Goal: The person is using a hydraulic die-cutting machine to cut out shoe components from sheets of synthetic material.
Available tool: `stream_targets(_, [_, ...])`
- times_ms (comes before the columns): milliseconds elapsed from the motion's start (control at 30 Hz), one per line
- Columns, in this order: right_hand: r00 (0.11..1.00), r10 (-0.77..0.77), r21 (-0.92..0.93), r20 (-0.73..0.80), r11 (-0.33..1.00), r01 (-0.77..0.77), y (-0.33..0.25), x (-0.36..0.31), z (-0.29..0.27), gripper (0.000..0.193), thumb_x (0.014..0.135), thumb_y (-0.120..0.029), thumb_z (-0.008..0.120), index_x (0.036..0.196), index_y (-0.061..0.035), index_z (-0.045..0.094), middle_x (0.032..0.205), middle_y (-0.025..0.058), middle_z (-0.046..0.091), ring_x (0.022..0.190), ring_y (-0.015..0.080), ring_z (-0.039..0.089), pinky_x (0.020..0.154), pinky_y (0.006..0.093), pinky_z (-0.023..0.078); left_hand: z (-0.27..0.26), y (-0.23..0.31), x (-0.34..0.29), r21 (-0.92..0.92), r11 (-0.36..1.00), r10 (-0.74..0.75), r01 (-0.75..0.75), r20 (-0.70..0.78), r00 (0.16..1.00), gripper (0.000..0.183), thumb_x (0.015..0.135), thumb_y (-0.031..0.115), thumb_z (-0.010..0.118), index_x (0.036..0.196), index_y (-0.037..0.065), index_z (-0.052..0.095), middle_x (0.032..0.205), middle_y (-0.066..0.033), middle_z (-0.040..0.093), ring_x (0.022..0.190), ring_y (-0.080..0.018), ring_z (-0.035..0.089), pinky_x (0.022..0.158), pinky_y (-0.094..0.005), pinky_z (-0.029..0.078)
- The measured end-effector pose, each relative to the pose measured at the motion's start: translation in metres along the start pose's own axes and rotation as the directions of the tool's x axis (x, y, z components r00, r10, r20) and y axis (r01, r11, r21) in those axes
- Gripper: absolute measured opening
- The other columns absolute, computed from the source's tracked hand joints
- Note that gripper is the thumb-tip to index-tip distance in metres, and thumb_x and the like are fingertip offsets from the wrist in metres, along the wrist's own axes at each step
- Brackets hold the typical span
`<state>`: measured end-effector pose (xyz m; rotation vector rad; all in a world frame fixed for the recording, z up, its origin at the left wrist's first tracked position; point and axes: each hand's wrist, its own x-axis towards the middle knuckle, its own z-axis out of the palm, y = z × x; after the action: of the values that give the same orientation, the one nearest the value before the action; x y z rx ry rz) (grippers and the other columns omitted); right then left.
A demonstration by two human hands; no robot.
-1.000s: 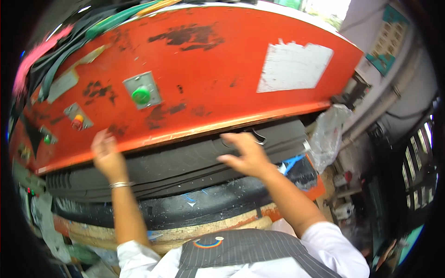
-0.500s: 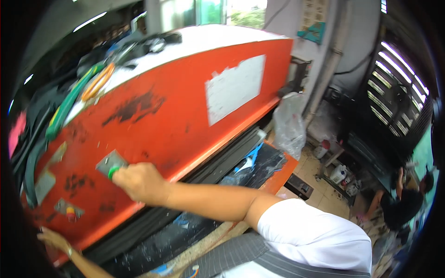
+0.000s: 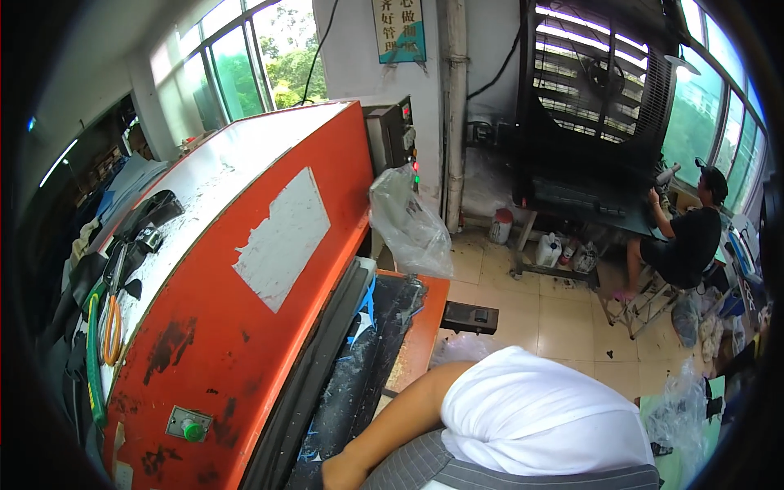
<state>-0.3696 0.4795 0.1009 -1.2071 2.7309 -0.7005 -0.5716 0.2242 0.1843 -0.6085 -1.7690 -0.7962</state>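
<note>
At the lower edge, my right hand [image 3: 341, 472] hangs low beside the black worktop [image 3: 377, 347] of the machine. Only its wrist end shows; its fingers are cut off by the edge of the picture, so what they touch or hold is hidden. My left hand is out of view. Up and to the left of my right hand, a green push button [image 3: 193, 430] on a small metal plate sits on the orange-red machine panel [image 3: 220, 327]. No hand touches it.
Scissors with orange handles [image 3: 112, 328] and a green-handled tool [image 3: 94, 359] lie along the machine's top edge. A clear plastic bag [image 3: 412, 224] hangs at its far end. A co-worker [image 3: 690, 233] sits at the right by a dark bench [image 3: 588, 208] with a big fan.
My right hand has left the green button and dropped down to the lower edge. My left hand has gone out of view. The view has swung right.
</note>
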Motion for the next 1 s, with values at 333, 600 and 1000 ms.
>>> stream_targets(333, [0.815, 0.540, -0.038, -0.209, 0.829, -0.559, -0.059, -0.170, 0.013, 0.056, 0.071, -0.048, 0.073, 0.101, -0.0020, 0.060, 0.103, 0.0153, 0.058, 0.099, 0.0334, 0.055, 0.082, 0.0447, 0.047, -0.017, 0.249, -0.147, -0.574, 0.779, 0.379, 0.250, 0.750, 0.543, 0.015, 0.079, 0.010, 0.068, 0.092, 0.002, 0.068, 0.083, -0.0141, 0.065, 0.081, -0.0315, 0.062, 0.076, -0.0396, 0.048])
stream_targets(600, [0.751, 0.554, -0.168, -0.360, 0.753, -0.636, -0.103, -0.185, 0.055, 0.050, 0.066, -0.039, 0.079, 0.098, -0.0050, 0.061, 0.102, 0.0101, 0.057, 0.103, 0.0264, 0.054, 0.083, 0.0381, 0.047, -0.074, 0.297, -0.203, -0.169, 0.967, 0.059, 0.190, 0.876, 0.479, 0.025, 0.086, 0.028, 0.059, 0.094, 0.007, 0.069, 0.089, -0.0141, 0.065, 0.087, -0.0337, 0.060, 0.076, -0.0436, 0.049])
stream_targets(1000, [0.685, 0.638, -0.266, -0.350, 0.634, -0.726, -0.134, -0.198, 0.087, 0.055, 0.064, -0.044, 0.082, 0.098, -0.0027, 0.068, 0.104, 0.0148, 0.062, 0.104, 0.0304, 0.056, 0.090, 0.0413, 0.047, -0.086, 0.327, -0.252, 0.036, 0.945, -0.201, 0.325, 0.847, 0.492, 0.032, 0.082, 0.032, 0.057, 0.076, 0.001, 0.066, 0.085, -0.0233, 0.062, 0.086, -0.0417, 0.058, 0.080, -0.0482, 0.047])
